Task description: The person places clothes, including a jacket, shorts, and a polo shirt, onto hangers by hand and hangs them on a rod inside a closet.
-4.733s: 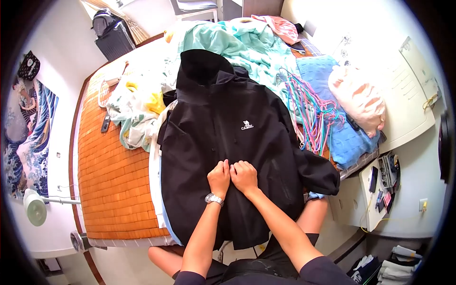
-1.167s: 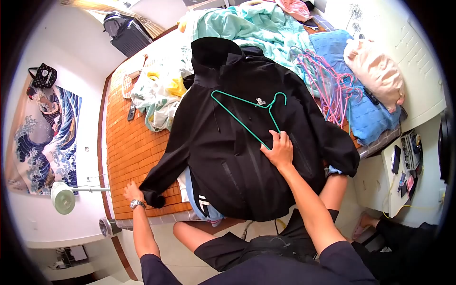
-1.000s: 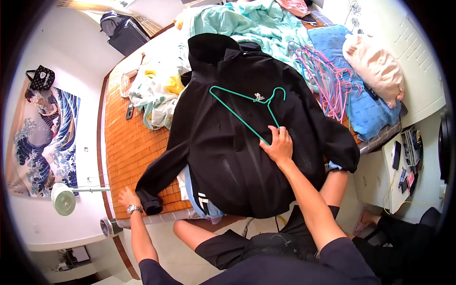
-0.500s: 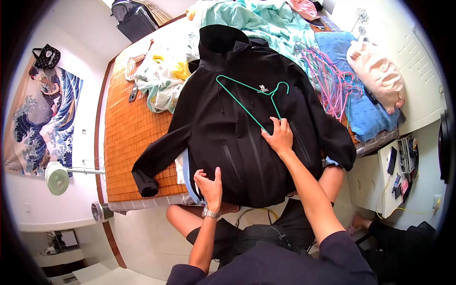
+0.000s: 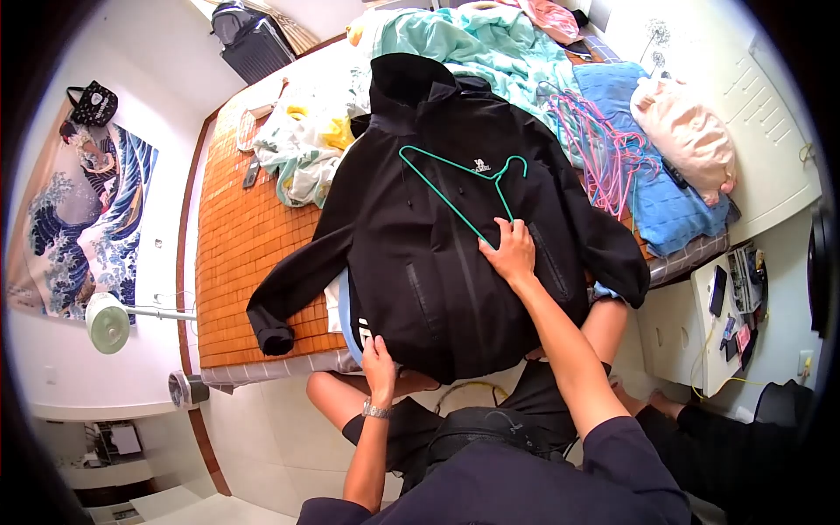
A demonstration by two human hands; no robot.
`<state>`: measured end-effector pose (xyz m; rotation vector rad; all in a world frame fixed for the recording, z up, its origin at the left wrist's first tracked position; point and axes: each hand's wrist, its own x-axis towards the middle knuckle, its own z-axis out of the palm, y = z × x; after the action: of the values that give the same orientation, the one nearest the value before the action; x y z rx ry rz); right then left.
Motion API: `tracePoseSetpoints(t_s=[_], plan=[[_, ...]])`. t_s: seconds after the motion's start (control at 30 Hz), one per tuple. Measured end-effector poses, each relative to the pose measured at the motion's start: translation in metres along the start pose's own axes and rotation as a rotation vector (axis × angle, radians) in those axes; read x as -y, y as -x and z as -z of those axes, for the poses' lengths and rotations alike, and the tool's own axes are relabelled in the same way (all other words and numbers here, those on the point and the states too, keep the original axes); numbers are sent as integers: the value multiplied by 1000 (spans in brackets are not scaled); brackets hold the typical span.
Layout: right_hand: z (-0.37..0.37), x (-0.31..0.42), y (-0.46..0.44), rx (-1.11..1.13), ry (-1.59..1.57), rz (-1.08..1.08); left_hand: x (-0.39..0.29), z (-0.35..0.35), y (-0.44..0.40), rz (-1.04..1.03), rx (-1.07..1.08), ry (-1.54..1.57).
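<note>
A black hooded jacket (image 5: 385,254) lies spread front up over the near side of the bed, its hood at the far end. On its chest rests a green clothes hanger (image 5: 446,203), its hook pointing right. My right hand (image 5: 512,252) grips the lower end of the hanger, fingers closed round it. My left hand (image 5: 379,367) has its fingers pinched at the jacket's lower left hem; a silver watch is on that wrist. Under that edge, part of a light blue and white garment (image 5: 334,304) shows, with white stripes near my fingertips.
Pink and purple hangers (image 5: 599,149) lie in a heap at the right on a blue cloth (image 5: 669,229), beside a pale pink pillow (image 5: 678,136). A mint quilt (image 5: 472,44) and a white-yellow cloth (image 5: 302,153) are bunched farther back. Another person's dark-clothed leg (image 5: 709,446) shows lower right.
My left hand has come down and closed its fingers at the jacket's hem; before, it was held open over the edge. The right hand keeps its hold on the hanger. The view shifted slightly.
</note>
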<state>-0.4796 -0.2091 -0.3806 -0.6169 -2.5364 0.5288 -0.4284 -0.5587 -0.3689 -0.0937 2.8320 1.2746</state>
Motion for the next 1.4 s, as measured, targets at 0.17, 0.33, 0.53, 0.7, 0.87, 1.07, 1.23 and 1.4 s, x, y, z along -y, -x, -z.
tracePoseSetpoints(t_s=[0.17,0.33,0.53,0.7,0.87,1.07,1.23,1.4], plan=[[6,-4,6,-2,7,29,33,9,-6,60,-83,121],[9,-6,13,-11,6,43,34,66,-30,173,-144,90],[11,-2,11,-34,22,30,50,135,-108,-21,-652,-724],[12,-1,10,-20,13,8,105,178,-143,30,-697,-447],[10,-2,10,-25,32,19,187,200,-166,240,-627,-12],[10,-3,6,-30,26,26,133,217,-138,451,-296,657],[9,-4,8,-27,20,18,167,271,-92,545,-68,126],[8,-5,8,-31,15,32,124,232,-71,168,-263,-778]])
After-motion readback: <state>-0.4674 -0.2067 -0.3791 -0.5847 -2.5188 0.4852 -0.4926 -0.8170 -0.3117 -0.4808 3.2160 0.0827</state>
